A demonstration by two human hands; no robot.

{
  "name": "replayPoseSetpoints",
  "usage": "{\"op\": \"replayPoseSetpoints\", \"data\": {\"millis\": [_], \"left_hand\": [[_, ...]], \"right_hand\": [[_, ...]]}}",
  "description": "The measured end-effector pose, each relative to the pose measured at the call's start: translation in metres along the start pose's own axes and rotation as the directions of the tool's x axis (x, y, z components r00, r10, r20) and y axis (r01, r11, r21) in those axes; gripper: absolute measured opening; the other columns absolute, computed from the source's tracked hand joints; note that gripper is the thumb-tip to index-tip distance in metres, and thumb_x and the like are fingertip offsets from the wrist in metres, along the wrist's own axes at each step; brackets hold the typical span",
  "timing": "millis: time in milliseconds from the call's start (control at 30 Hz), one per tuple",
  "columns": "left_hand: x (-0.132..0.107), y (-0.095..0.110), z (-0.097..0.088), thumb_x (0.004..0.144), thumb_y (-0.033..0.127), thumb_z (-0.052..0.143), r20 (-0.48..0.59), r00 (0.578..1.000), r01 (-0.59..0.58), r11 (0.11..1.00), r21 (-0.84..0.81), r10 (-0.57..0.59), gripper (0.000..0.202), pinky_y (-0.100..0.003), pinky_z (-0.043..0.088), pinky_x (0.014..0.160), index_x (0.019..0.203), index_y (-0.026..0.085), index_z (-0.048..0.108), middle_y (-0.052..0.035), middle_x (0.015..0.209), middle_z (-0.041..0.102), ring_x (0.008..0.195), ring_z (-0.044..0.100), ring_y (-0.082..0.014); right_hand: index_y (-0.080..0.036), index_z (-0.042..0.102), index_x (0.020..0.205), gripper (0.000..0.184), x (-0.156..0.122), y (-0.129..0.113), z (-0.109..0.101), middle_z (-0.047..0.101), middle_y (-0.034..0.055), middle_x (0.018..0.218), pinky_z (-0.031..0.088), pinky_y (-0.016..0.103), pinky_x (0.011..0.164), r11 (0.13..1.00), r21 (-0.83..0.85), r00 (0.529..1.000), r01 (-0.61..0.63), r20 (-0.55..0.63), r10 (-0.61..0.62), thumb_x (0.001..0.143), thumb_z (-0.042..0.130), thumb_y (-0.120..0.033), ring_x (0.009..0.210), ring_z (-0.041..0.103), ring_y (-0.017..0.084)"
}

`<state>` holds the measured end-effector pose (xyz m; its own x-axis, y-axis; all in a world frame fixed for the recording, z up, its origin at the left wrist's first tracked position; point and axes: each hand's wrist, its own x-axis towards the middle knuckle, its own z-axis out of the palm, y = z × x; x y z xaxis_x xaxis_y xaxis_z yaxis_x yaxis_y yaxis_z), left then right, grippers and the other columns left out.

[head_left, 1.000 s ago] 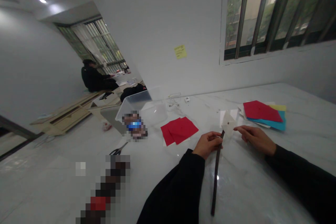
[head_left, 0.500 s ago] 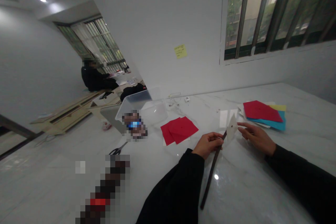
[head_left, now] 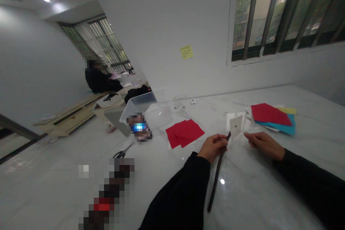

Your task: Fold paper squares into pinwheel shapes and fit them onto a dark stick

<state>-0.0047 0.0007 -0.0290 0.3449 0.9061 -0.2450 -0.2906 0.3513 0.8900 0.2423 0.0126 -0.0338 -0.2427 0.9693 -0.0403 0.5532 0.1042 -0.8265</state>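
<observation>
My left hand point(head_left: 212, 147) is shut around a long dark stick point(head_left: 217, 175), whose lower end slants down towards me above the white table. At the stick's upper tip stands a small white paper square point(head_left: 235, 126) with a dark dot at its centre. I cannot tell whether the paper is fixed to the stick. My right hand point(head_left: 265, 145) lies to the right with its fingers loosely extended, its fingertips close to the paper but apparently not touching it.
Red paper sheets point(head_left: 185, 133) and a coloured paper stack point(head_left: 271, 116) lie on the table point(head_left: 242, 194). Further left are a clear plastic box point(head_left: 159, 114), scissors point(head_left: 122, 153) and blurred objects point(head_left: 138, 127). A seated person point(head_left: 99, 79) works far back.
Since a second ago, the stick's lower end has swung left. Over the last half second, the white paper has gone from tilted to more upright, and my right hand has eased slightly back from it.
</observation>
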Motion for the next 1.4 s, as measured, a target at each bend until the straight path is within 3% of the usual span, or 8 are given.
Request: {"op": "replayPoseSetpoints", "data": {"millis": [167, 433, 633, 833, 1000, 1133, 1267, 1400], "left_hand": [[0.001, -0.001, -0.001, 0.057, 0.032, 0.088, 0.018, 1.0, -0.009, 1.0, 0.004, 0.009, 0.045, -0.028, 0.045, 0.068, 0.093, 0.013, 0.068, -0.0001, 0.075, 0.064, 0.062, 0.058, -0.0102], [-0.003, 0.002, 0.002, 0.056, 0.032, 0.089, 0.056, 0.998, 0.012, 0.997, 0.073, -0.016, 0.046, -0.027, 0.042, 0.067, 0.092, 0.013, 0.069, -0.0002, 0.073, 0.065, 0.061, 0.058, -0.0099], [-0.003, 0.002, 0.002, 0.055, 0.034, 0.089, 0.037, 0.999, 0.003, 0.998, 0.059, -0.005, 0.048, -0.027, 0.041, 0.064, 0.094, 0.013, 0.069, -0.0002, 0.074, 0.065, 0.06, 0.058, -0.0104], [-0.001, 0.002, 0.003, 0.055, 0.033, 0.088, 0.008, 1.0, -0.018, 0.999, 0.035, 0.018, 0.047, -0.027, 0.041, 0.065, 0.093, 0.013, 0.069, 0.0001, 0.072, 0.064, 0.06, 0.057, -0.01], [0.001, 0.001, 0.002, 0.055, 0.031, 0.088, -0.067, 0.996, -0.059, 0.998, -0.019, 0.058, 0.046, -0.027, 0.042, 0.066, 0.093, 0.013, 0.068, -0.0004, 0.075, 0.064, 0.062, 0.057, -0.0101], [0.003, -0.001, 0.0, 0.055, 0.032, 0.088, -0.046, 0.998, -0.052, 0.998, -0.021, 0.051, 0.047, -0.027, 0.042, 0.065, 0.094, 0.013, 0.069, -0.0006, 0.073, 0.064, 0.061, 0.057, -0.0105], [0.004, -0.003, 0.0, 0.056, 0.032, 0.088, -0.028, 0.999, -0.043, 0.999, 0.001, 0.043, 0.046, -0.027, 0.043, 0.067, 0.093, 0.013, 0.069, -0.0002, 0.074, 0.064, 0.062, 0.057, -0.0099], [0.004, -0.002, 0.001, 0.057, 0.031, 0.088, -0.033, 0.998, -0.047, 0.999, 0.007, 0.048, 0.044, -0.027, 0.044, 0.069, 0.092, 0.013, 0.068, -0.0004, 0.077, 0.065, 0.064, 0.057, -0.0098]], "right_hand": [[-0.018, 0.058, 0.069, 0.057, 0.002, 0.003, -0.002, 0.047, -0.0019, 0.058, 0.031, 0.027, 0.055, 0.998, 0.024, 0.992, 0.053, -0.114, -0.05, 0.09, 0.044, -0.069, 0.055, 0.041, 0.013], [-0.018, 0.053, 0.131, 0.064, 0.001, 0.005, -0.001, 0.048, -0.0061, 0.056, 0.032, 0.026, 0.051, 0.979, 0.196, 0.98, 0.061, -0.2, -0.021, 0.086, 0.056, -0.064, 0.053, 0.042, 0.014], [-0.014, 0.067, 0.112, 0.058, 0.002, 0.008, 0.002, 0.053, -0.002, 0.056, 0.031, 0.028, 0.05, 0.997, 0.06, 0.997, 0.045, -0.071, -0.041, 0.087, 0.052, -0.064, 0.051, 0.046, 0.015], [-0.015, 0.056, 0.134, 0.073, 0.001, 0.002, 0.0, 0.058, -0.0016, 0.06, 0.037, 0.029, 0.054, 0.988, 0.154, 0.989, 0.019, -0.15, 0.004, 0.085, 0.052, -0.069, 0.055, 0.049, 0.016], [-0.016, 0.069, 0.066, 0.069, -0.004, -0.007, 0.002, 0.043, -0.002, 0.049, 0.028, 0.027, 0.048, 0.982, 0.188, 0.996, -0.017, 0.092, 0.0, 0.088, 0.039, -0.075, 0.047, 0.036, 0.011], [-0.017, 0.07, 0.101, 0.057, -0.006, -0.011, 0.007, 0.043, -0.0048, 0.055, 0.03, 0.026, 0.049, 0.978, 0.197, 0.998, 0.068, -0.031, -0.063, 0.086, 0.051, -0.069, 0.051, 0.039, 0.012], [-0.014, 0.044, 0.143, 0.083, -0.002, -0.006, 0.007, 0.054, -0.003, 0.063, 0.036, 0.026, 0.049, 0.954, 0.299, 0.977, 0.033, -0.21, 0.032, 0.082, 0.057, -0.069, 0.053, 0.046, 0.014], [-0.014, 0.073, 0.109, 0.064, -0.001, -0.005, 0.007, 0.058, 0.0011, 0.064, 0.036, 0.027, 0.051, 0.97, 0.242, 0.999, 0.016, 0.027, -0.023, 0.087, 0.048, -0.069, 0.052, 0.045, 0.013]]}}
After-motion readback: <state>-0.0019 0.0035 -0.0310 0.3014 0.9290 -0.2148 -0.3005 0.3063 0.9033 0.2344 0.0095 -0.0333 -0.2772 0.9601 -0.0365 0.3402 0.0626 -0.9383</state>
